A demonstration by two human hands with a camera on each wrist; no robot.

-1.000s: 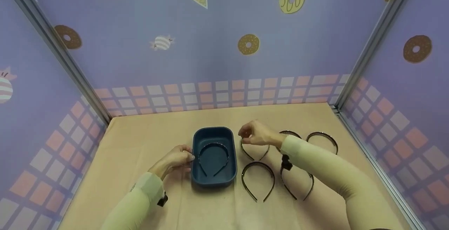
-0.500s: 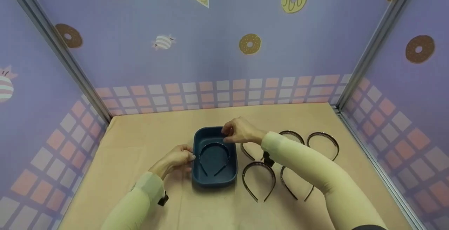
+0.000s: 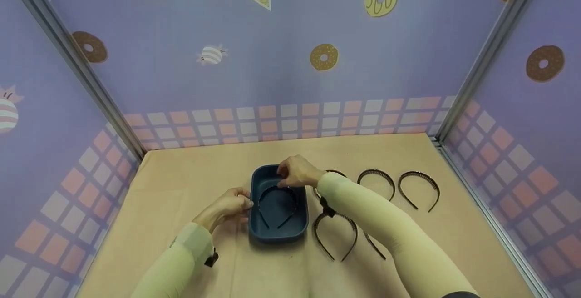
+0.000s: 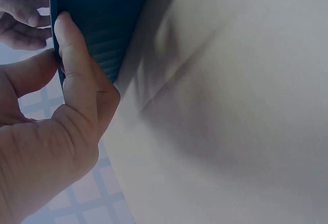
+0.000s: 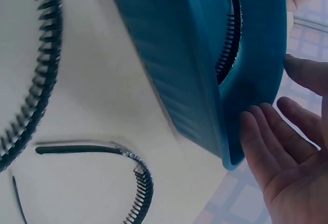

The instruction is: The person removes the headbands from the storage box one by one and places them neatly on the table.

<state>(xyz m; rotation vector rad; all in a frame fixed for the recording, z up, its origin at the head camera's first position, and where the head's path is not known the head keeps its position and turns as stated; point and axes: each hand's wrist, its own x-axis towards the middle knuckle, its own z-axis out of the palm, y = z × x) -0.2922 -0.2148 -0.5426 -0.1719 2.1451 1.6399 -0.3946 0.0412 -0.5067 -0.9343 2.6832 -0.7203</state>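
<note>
A dark blue rectangular tray (image 3: 279,236) stands on the table, with one black toothed headband (image 3: 297,202) lying inside it, arch to the back. My left hand (image 3: 229,203) holds the tray's left wall. In the left wrist view, the thumb and fingers (image 4: 74,65) of that hand pinch the rim. Over the tray's back right corner is my right hand (image 3: 297,171), its fingers loosely bent and holding nothing. The right wrist view shows its fingers (image 5: 256,142) near the tray's wall; whether they touch it I cannot tell.
Right of the tray lie several more headbands, among them a back right one (image 3: 418,175), a back middle one (image 3: 376,171) and a front one (image 3: 319,239). The right sleeve covers parts of some. Patterned purple walls (image 3: 290,80) enclose the table (image 3: 181,171).
My right hand has moved left, from above the back left headband on the table to over the tray's back right corner. The left hand and tray have stayed in place.
</note>
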